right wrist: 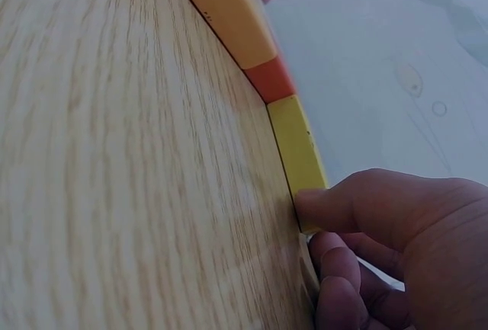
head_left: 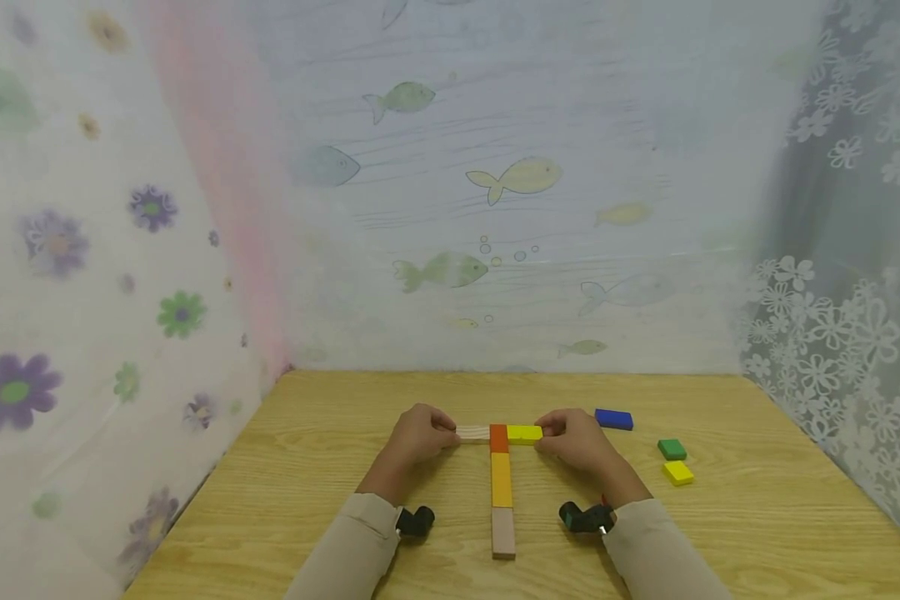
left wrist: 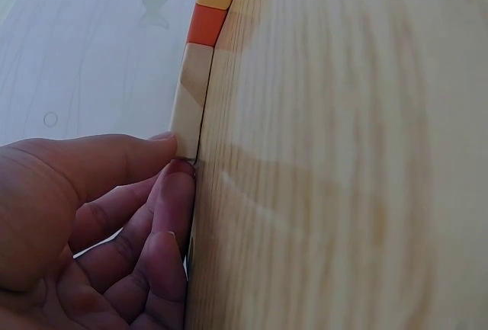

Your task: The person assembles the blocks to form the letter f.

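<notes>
Lower centre: left hand point(head_left: 420, 435) pinches pale block point(head_left: 473, 433); right hand point(head_left: 573, 437) pinches yellow block point(head_left: 523, 435). Orange block point(right wrist: 229, 21): dark marks, unclear.

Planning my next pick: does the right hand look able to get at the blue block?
Probably yes: the blue block lies near the right hand, nothing visible between, though that hand pinches a yellow block.

One block point(head_left: 524, 434) is yellow, the backdrop point(head_left: 510, 225) fish-patterned.
</notes>
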`<state>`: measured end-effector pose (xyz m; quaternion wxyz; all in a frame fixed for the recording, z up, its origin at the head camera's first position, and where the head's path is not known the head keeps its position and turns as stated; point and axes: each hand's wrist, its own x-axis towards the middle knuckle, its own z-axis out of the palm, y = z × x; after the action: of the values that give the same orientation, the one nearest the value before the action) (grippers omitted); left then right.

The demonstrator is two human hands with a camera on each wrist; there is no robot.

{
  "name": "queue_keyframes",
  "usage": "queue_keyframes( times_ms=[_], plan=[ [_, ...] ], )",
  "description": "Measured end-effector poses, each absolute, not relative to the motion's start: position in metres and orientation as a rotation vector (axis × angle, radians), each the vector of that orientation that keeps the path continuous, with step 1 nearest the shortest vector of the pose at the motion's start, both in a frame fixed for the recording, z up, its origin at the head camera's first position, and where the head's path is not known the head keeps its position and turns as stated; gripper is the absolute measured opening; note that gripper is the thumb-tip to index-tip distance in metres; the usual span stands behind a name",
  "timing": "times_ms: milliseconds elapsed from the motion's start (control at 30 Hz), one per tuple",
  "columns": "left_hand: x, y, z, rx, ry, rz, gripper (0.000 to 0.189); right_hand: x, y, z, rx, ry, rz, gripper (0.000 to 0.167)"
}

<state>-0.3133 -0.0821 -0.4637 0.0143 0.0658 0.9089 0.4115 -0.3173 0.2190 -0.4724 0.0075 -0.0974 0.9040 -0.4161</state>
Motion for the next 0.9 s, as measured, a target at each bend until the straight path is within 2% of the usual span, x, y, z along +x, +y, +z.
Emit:
queue_keyframes(
  times_ms=[900],
  plan=[
    [-0.3093,-0.083,-0.4599,0.201,2.81,1.283,0.019,-0.3108,0.2204,-0.4658,-0.33,2.796,-1.315,0.034]
  ],
)
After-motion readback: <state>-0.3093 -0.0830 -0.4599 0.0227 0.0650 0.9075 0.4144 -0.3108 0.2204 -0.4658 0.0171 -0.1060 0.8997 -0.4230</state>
